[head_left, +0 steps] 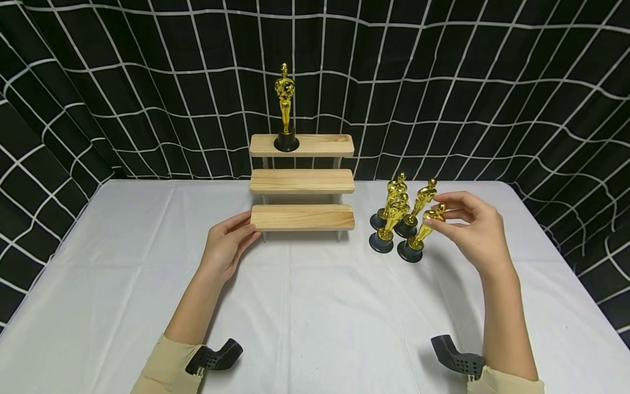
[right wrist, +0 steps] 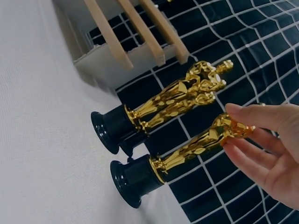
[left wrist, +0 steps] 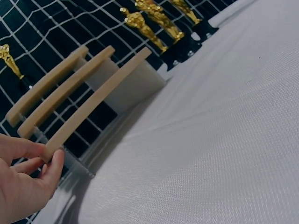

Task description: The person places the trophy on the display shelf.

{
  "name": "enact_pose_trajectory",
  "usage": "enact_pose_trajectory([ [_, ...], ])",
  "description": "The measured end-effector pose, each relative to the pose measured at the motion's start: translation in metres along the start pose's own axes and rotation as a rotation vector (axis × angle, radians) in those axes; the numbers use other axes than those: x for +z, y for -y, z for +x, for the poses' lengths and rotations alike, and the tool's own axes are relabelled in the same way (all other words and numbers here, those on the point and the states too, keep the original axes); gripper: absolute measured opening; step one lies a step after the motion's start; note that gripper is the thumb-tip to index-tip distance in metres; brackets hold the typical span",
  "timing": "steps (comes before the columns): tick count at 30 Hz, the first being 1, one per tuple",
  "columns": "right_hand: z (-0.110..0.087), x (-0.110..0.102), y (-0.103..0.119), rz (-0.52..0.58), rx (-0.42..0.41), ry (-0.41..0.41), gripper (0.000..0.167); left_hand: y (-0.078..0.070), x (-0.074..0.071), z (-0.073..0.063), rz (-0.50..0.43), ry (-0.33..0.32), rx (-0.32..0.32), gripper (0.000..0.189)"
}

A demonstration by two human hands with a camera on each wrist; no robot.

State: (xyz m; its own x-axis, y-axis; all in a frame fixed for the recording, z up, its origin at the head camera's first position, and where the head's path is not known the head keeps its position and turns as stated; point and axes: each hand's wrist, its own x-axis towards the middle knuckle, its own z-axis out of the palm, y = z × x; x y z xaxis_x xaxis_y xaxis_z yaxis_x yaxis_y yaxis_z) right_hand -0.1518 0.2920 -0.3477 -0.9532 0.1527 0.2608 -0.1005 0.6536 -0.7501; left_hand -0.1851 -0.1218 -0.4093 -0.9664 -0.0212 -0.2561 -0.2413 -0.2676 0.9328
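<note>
White cloth [head_left: 315,306] — tiered shelf [head_left: 302,181], clustered statuettes [head_left: 396,212]

There are five golden statuettes [head_left: 285,93], three wooden shelves [head_left: 302,217], two black wrist devices [head_left: 219,359] and one table [head_left: 320,312].

Finished in bright gold over gloss black: statuette [right wrist: 198,145] between right fingers [right wrist: 247,161], plus statuettes [head_left: 395,213] just beside them. Coloured in pale, grained wood: boards [head_left: 302,217] at left fingers [left wrist: 53,169]. Whitish, possibly translucent: support panel [left wrist: 140,88] beyond left fingers. Patterned in white grid on black: backdrop [head_left: 443,49] beyond all fingers. Coloured white: tablecloth [head_left: 320,306] beneath.
</note>
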Motion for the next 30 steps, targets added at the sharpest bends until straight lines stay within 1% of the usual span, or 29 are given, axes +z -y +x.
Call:
enact_pose_trajectory([
  [6, -0.0001, -0.0001, -0.0021, -0.011, 0.031, 0.045, 0.055, 0.0003, -0.0007, -0.0009, 0.003, -0.01, -0.012, 0.049],
  [9, 0.0, -0.0007, -0.0023, -0.004, 0.034, 0.049, 0.055, 0.0011, -0.0012, -0.0005, 0.004, -0.013, -0.015, 0.049],
  [15, 0.0011, -0.0014, -0.0023, 0.035, 0.013, 0.021, 0.058, 0.0007, -0.0008, -0.0006, 0.003, -0.016, -0.015, 0.049],
  [19, 0.0014, -0.0011, -0.0009, 0.06, -0.009, 0.0, 0.057, 0.0006, -0.0012, -0.0011, 0.005, -0.012, -0.013, 0.049],
  [26, 0.0013, -0.001, 0.0018, 0.024, -0.043, -0.031, 0.055, 0.0006, -0.0012, 0.0003, 0.001, -0.008, -0.013, 0.049],
  [30, -0.0004, -0.0022, 0.0067, 0.011, -0.061, -0.034, 0.053, 0.0008, -0.0014, 0.0012, 0.002, -0.008, -0.013, 0.049],
])
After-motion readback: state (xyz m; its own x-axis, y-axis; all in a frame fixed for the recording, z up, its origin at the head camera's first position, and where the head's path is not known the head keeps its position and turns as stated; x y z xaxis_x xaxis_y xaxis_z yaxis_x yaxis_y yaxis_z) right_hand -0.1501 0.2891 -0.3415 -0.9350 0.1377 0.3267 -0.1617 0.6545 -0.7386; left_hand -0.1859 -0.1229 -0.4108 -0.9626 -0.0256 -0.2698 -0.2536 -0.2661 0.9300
